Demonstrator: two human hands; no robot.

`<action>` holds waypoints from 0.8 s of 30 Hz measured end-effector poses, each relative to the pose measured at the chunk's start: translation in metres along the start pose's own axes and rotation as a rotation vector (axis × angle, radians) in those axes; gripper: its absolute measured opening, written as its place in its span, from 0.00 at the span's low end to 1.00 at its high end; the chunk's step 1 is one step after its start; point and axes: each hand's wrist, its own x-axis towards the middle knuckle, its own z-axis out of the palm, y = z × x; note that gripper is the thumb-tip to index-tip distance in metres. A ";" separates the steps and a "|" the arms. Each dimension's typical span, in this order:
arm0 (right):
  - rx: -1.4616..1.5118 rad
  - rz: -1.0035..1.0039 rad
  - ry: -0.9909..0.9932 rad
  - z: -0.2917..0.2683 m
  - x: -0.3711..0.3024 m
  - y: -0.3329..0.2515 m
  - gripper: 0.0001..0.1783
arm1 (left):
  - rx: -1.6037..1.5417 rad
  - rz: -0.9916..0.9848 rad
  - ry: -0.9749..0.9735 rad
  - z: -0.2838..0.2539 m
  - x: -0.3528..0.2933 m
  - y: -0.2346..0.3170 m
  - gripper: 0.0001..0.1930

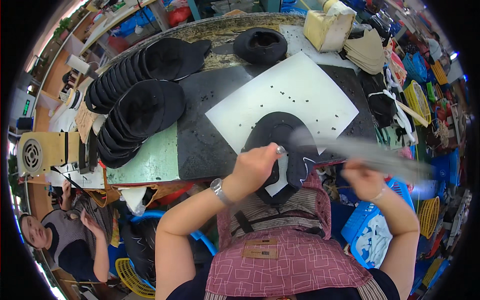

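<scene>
A black cap (pixel 280 125) lies on a white sheet (pixel 295 75), its near end hanging over the table edge towards my apron. My left hand (pixel 254 167) is closed over the cap around a short metal rod (pixel 281 149), apparently a punch; its lower end is hidden. To the right, my right hand (pixel 364 179) is closed round a long grey tool (pixel 385 157). Motion smears this tool across the cap's right side, so its kind cannot be made out. Small black bits are scattered over the sheet and the dark mat (pixel 210 135).
Two nested rows of black caps (pixel 145 107) stand at the left. Another dark cap (pixel 260 45) sits at the back beside a yellowish block (pixel 327 31) and fanned beige pieces (pixel 366 52). A blue basket (pixel 360 227) with white pieces is at lower right. A co-worker (pixel 75 235) sits at left.
</scene>
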 end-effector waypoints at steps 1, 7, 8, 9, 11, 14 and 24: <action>0.027 0.213 -0.135 0.006 -0.002 0.002 0.11 | 0.013 0.021 -0.017 0.001 -0.001 0.000 0.08; -0.051 0.443 -0.255 0.002 -0.032 -0.003 0.12 | -0.796 -0.864 -0.094 -0.013 0.012 -0.016 0.09; -0.050 0.432 -0.255 0.003 -0.036 -0.006 0.12 | -0.796 -0.867 -0.094 -0.015 0.011 -0.019 0.09; -0.082 0.389 -0.262 0.010 -0.039 -0.005 0.12 | -0.788 -0.756 -0.037 -0.016 0.012 -0.021 0.09; -0.085 0.358 -0.247 0.029 -0.042 0.003 0.12 | -0.806 -0.643 -0.046 -0.025 0.014 -0.013 0.07; -0.099 0.328 -0.275 0.038 -0.032 0.001 0.13 | -0.956 -0.666 -0.094 -0.036 0.014 0.004 0.06; -0.054 0.397 -0.263 0.041 -0.028 0.009 0.14 | -0.800 -0.603 -0.325 -0.013 -0.016 0.021 0.04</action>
